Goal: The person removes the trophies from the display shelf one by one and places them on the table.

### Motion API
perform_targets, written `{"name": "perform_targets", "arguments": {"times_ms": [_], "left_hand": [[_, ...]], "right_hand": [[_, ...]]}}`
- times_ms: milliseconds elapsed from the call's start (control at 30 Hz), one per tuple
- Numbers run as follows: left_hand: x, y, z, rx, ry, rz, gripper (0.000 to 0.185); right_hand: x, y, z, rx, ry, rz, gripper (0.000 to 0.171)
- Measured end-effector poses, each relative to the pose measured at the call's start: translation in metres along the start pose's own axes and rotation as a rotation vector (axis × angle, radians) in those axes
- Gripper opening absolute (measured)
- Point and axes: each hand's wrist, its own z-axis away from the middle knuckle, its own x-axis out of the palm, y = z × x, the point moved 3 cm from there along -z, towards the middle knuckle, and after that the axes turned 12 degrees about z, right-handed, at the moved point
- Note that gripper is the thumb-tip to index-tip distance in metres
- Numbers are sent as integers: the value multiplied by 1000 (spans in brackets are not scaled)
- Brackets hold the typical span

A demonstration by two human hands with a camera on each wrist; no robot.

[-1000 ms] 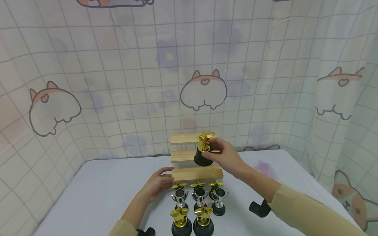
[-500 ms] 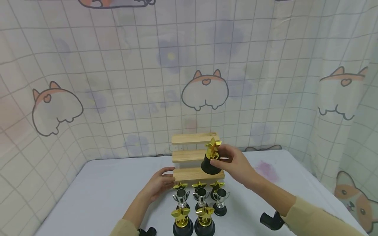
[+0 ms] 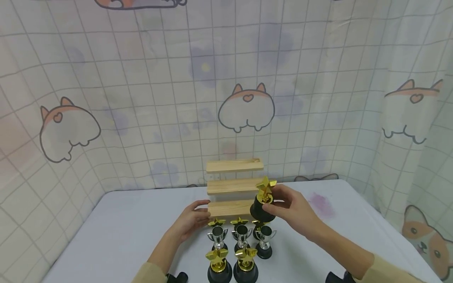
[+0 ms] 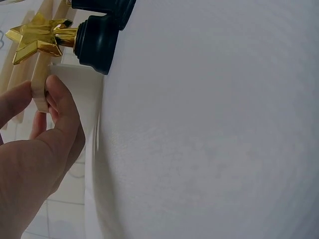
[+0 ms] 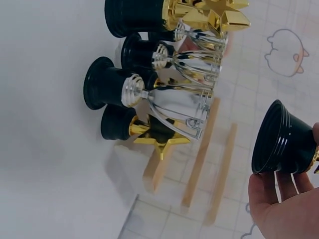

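In the head view, my right hand [image 3: 295, 210] holds a gold star trophy [image 3: 262, 210] by its stem and black base. It is raised in front of the right end of a three-tier wooden shelf [image 3: 233, 186]. The right wrist view shows the fingers [image 5: 263, 194] around the trophy's black base [image 5: 289, 144]. My left hand [image 3: 191, 221] grips the left end of the lowest board [image 3: 226, 208]. In the left wrist view, thumb and fingers pinch that board's end [image 4: 41, 94], beside a standing star trophy [image 4: 37, 37].
Three silver cup trophies [image 3: 264, 236] stand in a row before the shelf, with gold star trophies [image 3: 239, 222] behind them. Two larger star trophies [image 3: 217, 267] stand nearest me. A white cloth [image 3: 134, 228] covers the table, and a patterned curtain [image 3: 159, 98] hangs behind.
My right hand has brought the star trophy down and to the right, from in front of the middle board to beside the lowest one. The left hand has kept its grip on the shelf.
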Motion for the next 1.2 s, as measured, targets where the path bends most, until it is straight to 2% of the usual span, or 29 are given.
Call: {"name": "perform_targets", "arguments": {"times_ms": [267,733,867,1033,1200], "left_hand": [[0,-1,1,0,-10,0,58],[-2,-1,-2,2,-20,-7,60],[-2,0,-1,1,-13,-7,59],[-1,0,0,4,-9,-7,57],[-2,-1,-2,4,-10,4,58]], "right_hand": [[-4,4,20,24,22,17,42],[-6,13,44,-17,46,25,35],[-3,16,52,-6,25,21,37],[0,21,58,-37,-11,18,40],[4,29,62,-41,-74,19,46]]}}
